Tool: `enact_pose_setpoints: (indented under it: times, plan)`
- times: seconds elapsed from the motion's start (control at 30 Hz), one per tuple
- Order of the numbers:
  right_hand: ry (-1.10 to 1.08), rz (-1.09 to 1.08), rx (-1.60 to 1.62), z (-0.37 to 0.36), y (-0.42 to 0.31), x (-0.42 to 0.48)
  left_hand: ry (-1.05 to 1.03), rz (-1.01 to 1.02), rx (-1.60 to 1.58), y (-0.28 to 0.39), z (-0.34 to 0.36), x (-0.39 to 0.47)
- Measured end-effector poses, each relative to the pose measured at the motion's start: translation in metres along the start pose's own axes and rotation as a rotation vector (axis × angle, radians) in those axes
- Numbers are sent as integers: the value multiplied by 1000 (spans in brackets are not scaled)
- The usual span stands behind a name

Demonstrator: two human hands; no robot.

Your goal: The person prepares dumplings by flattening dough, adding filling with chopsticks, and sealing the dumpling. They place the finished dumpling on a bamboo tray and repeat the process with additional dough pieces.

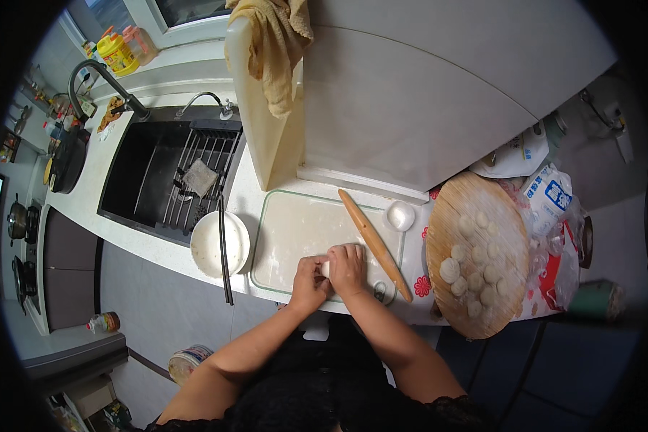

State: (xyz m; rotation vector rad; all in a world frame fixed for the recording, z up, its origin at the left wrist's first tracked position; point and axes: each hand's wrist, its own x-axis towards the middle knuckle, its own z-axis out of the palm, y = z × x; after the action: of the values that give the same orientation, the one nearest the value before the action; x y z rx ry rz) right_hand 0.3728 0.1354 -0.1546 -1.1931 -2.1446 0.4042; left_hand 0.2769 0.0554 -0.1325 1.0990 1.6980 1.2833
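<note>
My left hand (309, 283) and my right hand (346, 269) meet over the near edge of a floured cutting board (286, 232). Between their fingers is a small piece of white dough (325, 269), mostly hidden by them. A wooden rolling pin (375, 243), thicker in the middle, lies slantwise on the board to the right of my right hand. Beyond it stands a small bowl of white powder (399, 216). On the right, a round wooden board (437, 237) dusted with flour bears several round dough pieces (475, 281).
At the left of the board stands a white bowl (205, 245) with dark chopsticks (224, 259) across it. Further left is a black sink (140, 167) with a rack (186, 162). A cloth (272, 54) hangs over a partition behind. Plastic bags (551, 200) lie at the right.
</note>
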Motion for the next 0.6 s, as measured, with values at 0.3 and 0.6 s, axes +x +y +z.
enact_pose_setpoints:
  times: [0.3, 0.6]
  plan:
    - [-231, -122, -294, 24, 9, 53, -83, -254, 313, -7, -9, 37]
    - [152, 483, 388, -30, 14, 32, 5, -207, 48, -38, 2, 39]
